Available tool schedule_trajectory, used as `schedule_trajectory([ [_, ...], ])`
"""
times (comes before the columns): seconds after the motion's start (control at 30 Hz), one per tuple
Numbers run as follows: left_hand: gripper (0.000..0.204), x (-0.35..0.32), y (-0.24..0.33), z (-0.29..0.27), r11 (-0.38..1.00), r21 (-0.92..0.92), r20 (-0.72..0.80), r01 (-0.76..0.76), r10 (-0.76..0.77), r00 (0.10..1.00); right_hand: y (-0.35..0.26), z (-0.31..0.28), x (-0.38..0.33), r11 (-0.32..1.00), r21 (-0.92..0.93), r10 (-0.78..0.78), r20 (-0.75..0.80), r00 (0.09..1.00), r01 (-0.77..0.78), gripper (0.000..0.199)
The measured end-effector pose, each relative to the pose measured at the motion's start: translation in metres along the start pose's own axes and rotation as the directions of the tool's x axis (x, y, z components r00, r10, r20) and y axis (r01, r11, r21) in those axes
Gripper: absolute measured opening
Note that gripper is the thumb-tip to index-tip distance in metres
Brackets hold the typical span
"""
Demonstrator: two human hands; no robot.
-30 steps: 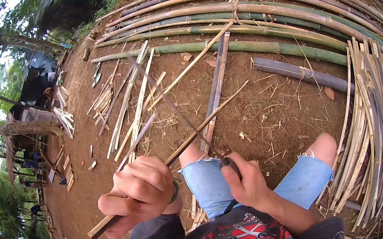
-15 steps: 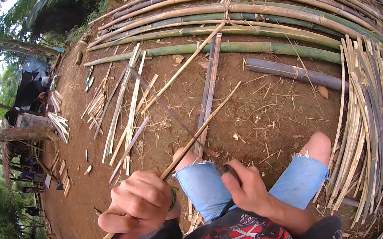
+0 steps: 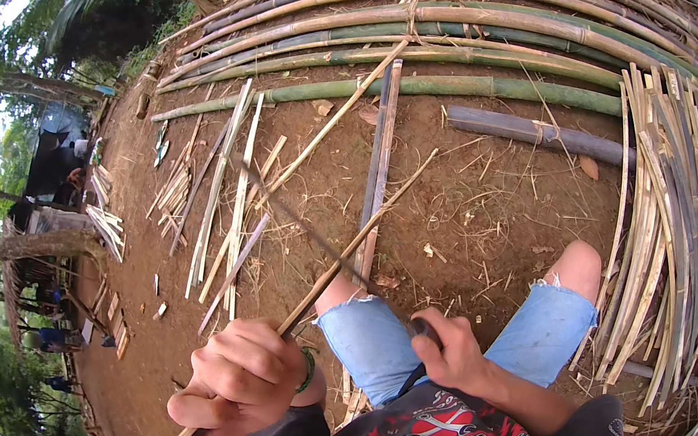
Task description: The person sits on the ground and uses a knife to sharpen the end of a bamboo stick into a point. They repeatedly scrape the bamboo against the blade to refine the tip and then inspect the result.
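My left hand [image 3: 236, 383] is closed round a narrow bamboo strip [image 3: 363, 229], which slants from the lower left up toward the middle. In my right hand [image 3: 457, 356], near my thigh, is the dark handle of a long knife [image 3: 298, 221]. Its dark, thin-looking blade reaches up and left, crossing the strip above my left hand. Whether the edge touches the strip I cannot tell. Bent knees in torn denim shorts [image 3: 371, 340] show below the blade.
Long bamboo poles [image 3: 498, 86] lie across the far side. A big pile of split strips [image 3: 685, 226] is at the right. Loose strips [image 3: 226, 189] and a short dark pole [image 3: 536, 133] rest on brown soil [image 3: 493, 232]. Trees [image 3: 61, 250] stand at the left.
The knife blade has dropped nearer to me, and my right hand has shifted slightly right and down. My left hand has moved a little left and down with the bamboo strip.
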State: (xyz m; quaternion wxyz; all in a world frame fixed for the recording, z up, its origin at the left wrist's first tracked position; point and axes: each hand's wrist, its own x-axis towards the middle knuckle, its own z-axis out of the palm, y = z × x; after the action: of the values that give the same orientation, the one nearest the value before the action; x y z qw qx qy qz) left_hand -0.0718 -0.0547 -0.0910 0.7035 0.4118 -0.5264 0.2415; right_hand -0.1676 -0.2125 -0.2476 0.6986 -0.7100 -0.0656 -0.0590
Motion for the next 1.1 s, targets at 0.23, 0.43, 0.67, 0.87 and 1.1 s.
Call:
schedule_trajectory([
  [0.23, 0.056, -0.003, 0.007, 0.003, 1.0, 0.02, 0.003, 0.004, -0.004, 1.0, -0.003, -0.01, 0.004, 0.984, -0.077, 0.16, -0.021, 0.987, -0.161, 0.03],
  [0.43, 0.056, -0.005, 0.006, -0.006, 1.0, 0.024, -0.004, -0.012, 0.012, 1.0, 0.072, -0.014, 0.011, 0.96, -0.153, 0.214, -0.147, 0.966, -0.236, 0.034],
  [0.67, 0.056, 0.008, 0.0, -0.018, 0.996, 0.082, -0.085, -0.043, 0.05, 0.995, 0.057, -0.019, 0.019, 0.953, -0.177, 0.219, -0.151, 0.964, -0.245, 0.037],
  [0.87, 0.053, 0.019, 0.034, -0.004, 1.0, -0.002, -0.015, 0.015, -0.015, 1.0, 0.018, -0.008, -0.018, 0.992, -0.096, 0.085, 0.025, 0.996, -0.082, 0.032],
  [1.1, 0.054, 0.016, 0.036, 0.008, 1.0, -0.018, -0.015, -0.008, 0.007, 1.0, 0.103, -0.021, 0.009, 0.947, -0.168, 0.254, -0.134, 0.958, -0.274, 0.037],
])
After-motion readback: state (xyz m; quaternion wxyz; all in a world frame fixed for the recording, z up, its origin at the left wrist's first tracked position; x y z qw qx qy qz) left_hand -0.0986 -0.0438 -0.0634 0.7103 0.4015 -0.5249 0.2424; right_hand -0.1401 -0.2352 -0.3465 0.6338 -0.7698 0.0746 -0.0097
